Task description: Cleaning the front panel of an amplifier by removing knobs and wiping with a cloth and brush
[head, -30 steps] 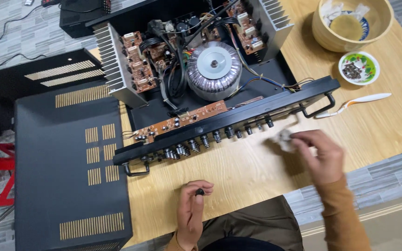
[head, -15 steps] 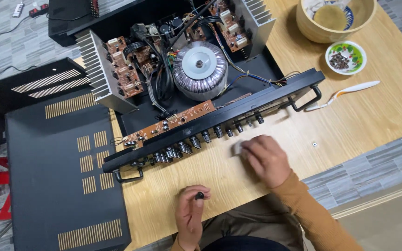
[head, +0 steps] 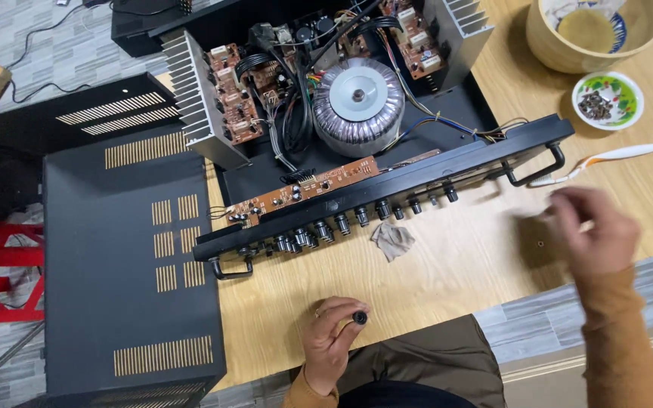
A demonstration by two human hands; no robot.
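An opened black amplifier (head: pixel 326 106) lies on a wooden table (head: pixel 455 283), its detached front panel (head: pixel 417 175) with a row of knobs facing me. My left hand (head: pixel 330 344) rests at the near table edge and pinches a small black knob (head: pixel 359 318) between thumb and fingers. My right hand (head: pixel 595 230) hovers, blurred, over the table right of the panel's handle, with nothing visible in it. A crumpled grey cloth (head: pixel 392 239) lies on the table just below the knobs, apart from both hands.
The amplifier's black vented cover (head: pixel 130 257) lies to the left. A wooden bowl (head: pixel 546 45), a small green dish of screws (head: pixel 608 100) and a white toothbrush (head: pixel 617 155) sit at the right. A red stool (head: pixel 1 279) stands at far left.
My right hand let go of the grey cloth below the knobs and swung away to the right. My left hand stays put with the black knob.
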